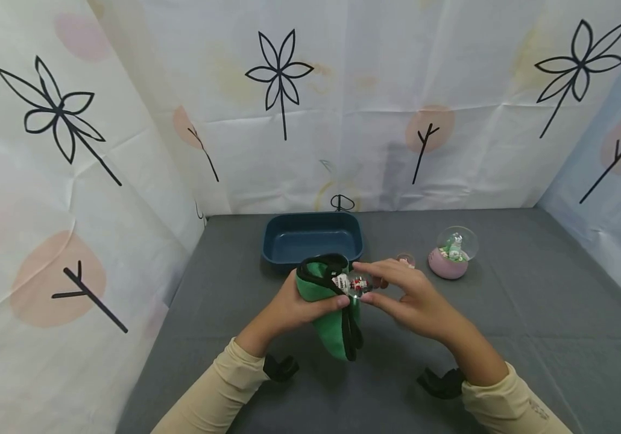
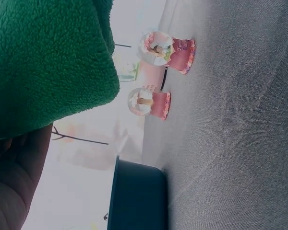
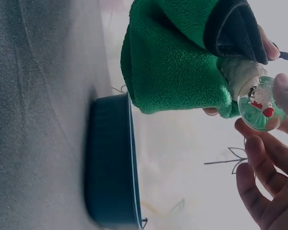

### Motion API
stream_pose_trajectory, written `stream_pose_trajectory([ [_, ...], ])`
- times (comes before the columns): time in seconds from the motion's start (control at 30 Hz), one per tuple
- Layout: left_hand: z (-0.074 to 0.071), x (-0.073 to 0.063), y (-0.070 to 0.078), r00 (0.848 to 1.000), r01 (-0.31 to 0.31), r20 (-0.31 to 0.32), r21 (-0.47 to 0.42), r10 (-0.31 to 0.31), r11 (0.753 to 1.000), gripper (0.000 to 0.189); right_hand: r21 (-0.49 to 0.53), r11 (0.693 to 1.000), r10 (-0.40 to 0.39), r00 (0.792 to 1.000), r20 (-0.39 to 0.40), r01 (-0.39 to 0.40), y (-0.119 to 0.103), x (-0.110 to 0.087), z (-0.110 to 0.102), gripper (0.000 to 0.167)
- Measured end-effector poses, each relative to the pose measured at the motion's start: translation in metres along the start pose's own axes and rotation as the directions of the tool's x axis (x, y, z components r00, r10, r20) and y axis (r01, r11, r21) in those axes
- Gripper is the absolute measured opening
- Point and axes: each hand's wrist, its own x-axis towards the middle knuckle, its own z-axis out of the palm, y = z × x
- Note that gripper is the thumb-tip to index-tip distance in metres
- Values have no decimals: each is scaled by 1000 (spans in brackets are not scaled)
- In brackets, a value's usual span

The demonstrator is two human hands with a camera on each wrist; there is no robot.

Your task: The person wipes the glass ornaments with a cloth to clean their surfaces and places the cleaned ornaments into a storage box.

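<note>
Right hand (image 1: 416, 295): thumb and fingers pinch the clear dome of a small snow globe (image 1: 360, 283); remaining fingers bent, off the glass in the right wrist view.
Left hand (image 1: 295, 306): grips a green plush cloth (image 1: 329, 337) with black edging; thumb lies along its near side, by the globe's base.
Held globe: in the air between both hands, above the table and nearer than the basin; tipped on its side, dome toward the right hand. Pale base partly covered by a cloth fold; red-and-white figure in the dome.
Cloth: bunched, lower part hanging below the left thumb.
Basin (image 1: 313, 226): dark blue, rectangular, rounded corners; on the table beyond the cloth.
Large pink globe (image 1: 448, 265): upright, right of the basin; pale figure and green pieces under the dome.
Small pink globes: two, upright. One (image 2: 161, 104) is nearer the basin, the other (image 2: 182, 55) farther along; large globe partly hidden behind them in the left wrist view.
Table (image 1: 538, 295): grey cloth surface, faint creases.
Backdrop (image 1: 343, 138): white fabric, black line-drawn flowers, peach discs.
Sleeves (image 1: 220, 386): beige, on both forearms; black straps (image 1: 280, 368) near the cuffs.
</note>
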Motion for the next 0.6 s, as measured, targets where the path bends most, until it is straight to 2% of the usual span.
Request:
stream_pose_trajectory([
  [0.13,1,0,-1,1000,14,-5,14,-14,1000,49,-38,998,53,999,-8,-53,2,-1,2,48],
  [0.23,2,0,-2,1000,6,-16,24,-5,1000,50,-36,996,79,997,-18,-80,3,-2,4,42],
  [0.33,2,0,-3,999,-8,-37,34,9,999,49,-22,996,90,996,-26,-91,3,-2,5,45],
  [0.43,2,0,-3,998,-15,-53,29,16,999,46,8,999,39,998,-59,-38,2,0,4,58],
  [0.53,2,0,-3,998,-23,-58,11,24,1000,41,36,997,-61,993,-105,65,0,2,2,69],
  [0.6,2,0,-3,998,-27,-56,-6,27,1000,38,50,990,-124,986,-115,130,-1,3,2,71],
])
